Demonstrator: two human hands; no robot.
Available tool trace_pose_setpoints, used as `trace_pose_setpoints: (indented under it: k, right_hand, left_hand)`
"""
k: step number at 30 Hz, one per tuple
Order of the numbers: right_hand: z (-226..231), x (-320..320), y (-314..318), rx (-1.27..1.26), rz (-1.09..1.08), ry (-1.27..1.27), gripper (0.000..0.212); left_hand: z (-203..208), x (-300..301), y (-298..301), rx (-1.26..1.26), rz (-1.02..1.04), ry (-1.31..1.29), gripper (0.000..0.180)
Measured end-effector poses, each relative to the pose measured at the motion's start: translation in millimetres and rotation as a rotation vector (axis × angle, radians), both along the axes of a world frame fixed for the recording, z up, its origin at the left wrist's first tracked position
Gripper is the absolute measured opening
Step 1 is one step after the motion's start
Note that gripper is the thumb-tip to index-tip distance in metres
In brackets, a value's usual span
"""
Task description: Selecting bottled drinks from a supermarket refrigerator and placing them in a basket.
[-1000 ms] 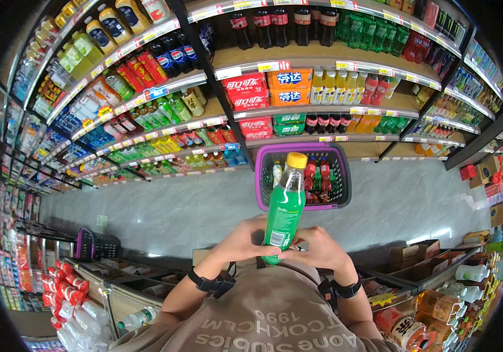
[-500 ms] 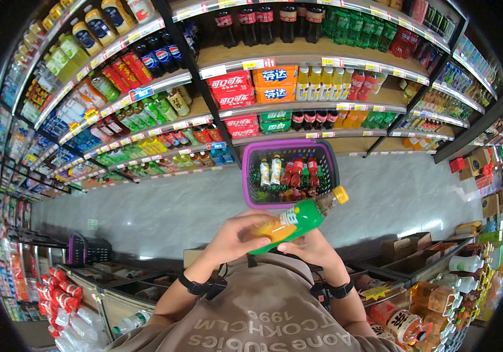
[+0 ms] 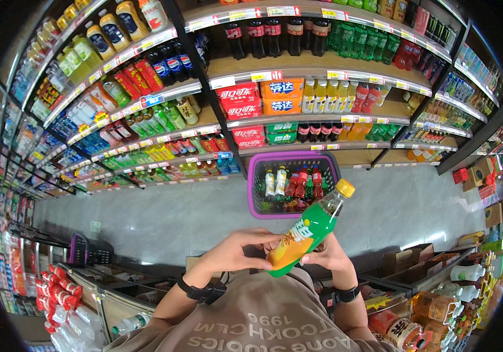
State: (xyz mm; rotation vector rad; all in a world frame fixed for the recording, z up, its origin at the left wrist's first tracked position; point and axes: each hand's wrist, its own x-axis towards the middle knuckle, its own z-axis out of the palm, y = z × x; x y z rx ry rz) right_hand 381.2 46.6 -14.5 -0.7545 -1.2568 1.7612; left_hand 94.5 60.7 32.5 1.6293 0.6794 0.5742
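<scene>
A plastic drink bottle [image 3: 304, 237] with a green and orange label and a yellow cap is held in front of my chest, tilted with its cap up to the right. My left hand [image 3: 244, 249] grips the lower part near the base, thumb along the label. My right hand [image 3: 326, 253] holds the bottle's right side, its thumb by the lower edge and its other fingers partly hidden behind. Just beyond the bottle, a purple and black shopping basket [image 3: 253, 196] stands on the floor, holding several drink bottles: white ones [image 3: 275, 181], red ones [image 3: 303, 182] and darker ones below.
Drink shelves [image 3: 322, 71] with bottles and boxed packs run along the far side. Grey floor [image 3: 175, 217] lies between them and me. Another dark basket [image 3: 90, 249] is at the left. Red-capped bottles [image 3: 58, 293] stand near left, large jugs [image 3: 439, 305] near right, and cartons [image 3: 407, 255] at right.
The bottle has turned more upright, and its label now faces me more fully. Both hands shifted slightly with it. The shelves and basket appear slightly lower and further right in the picture.
</scene>
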Motion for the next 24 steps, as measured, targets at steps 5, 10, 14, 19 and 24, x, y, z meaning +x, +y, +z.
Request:
trace_pose_setpoints:
  k: [5, 10, 14, 19, 24]
  right_hand:
    - [-21.1, 1.7, -19.3, -0.159, -0.007, 0.262, 0.079]
    - [-20.5, 0.4, -19.9, -0.291, 0.112, 0.356, 0.080]
    - [-22.8, -5.2, -20.7, -0.260, 0.080, 0.361, 0.084]
    - [-22.2, 13.8, -8.5, -0.244, 0.112, 0.256, 0.083]
    - [-7.5, 27.2, -6.2, -0.234, 0.021, 0.297, 0.076]
  left_hand:
    - [8.6, 2.4, -9.9, 0.274, -0.096, 0.138, 0.102]
    - [8.7, 3.3, -10.8, 0.372, -0.015, 0.271, 0.097]
    - [15.0, 8.5, -10.8, 0.464, -0.022, 0.252, 0.090]
    - [30.5, 17.6, 12.3, 0.577, -0.107, 0.310, 0.083]
    - [41.5, 32.4, 18.8, 0.681, -0.118, 0.285, 0.071]
